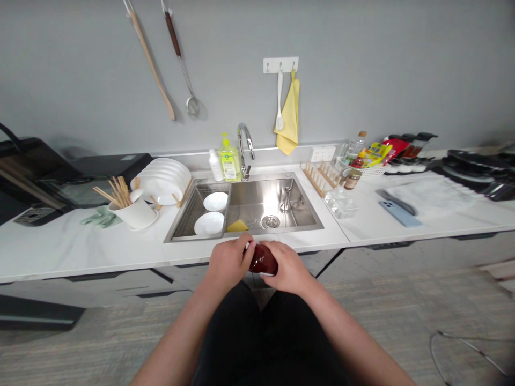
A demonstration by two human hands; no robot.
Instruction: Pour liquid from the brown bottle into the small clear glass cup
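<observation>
Bare forearms [183, 324], left hand [230, 261] and right hand [290, 269], grip curled round glossy dark-red object [264, 260], white bowls [209, 223] in grey basket [188, 208]

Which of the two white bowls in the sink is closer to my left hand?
The front bowl; the other bowl sits behind it, farther from your left hand.

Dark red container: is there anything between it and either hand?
Nothing visible is. The left hand grips the left end of the dark red container, and the right hand wraps its right side. The counter lies beyond, not between them.
</observation>
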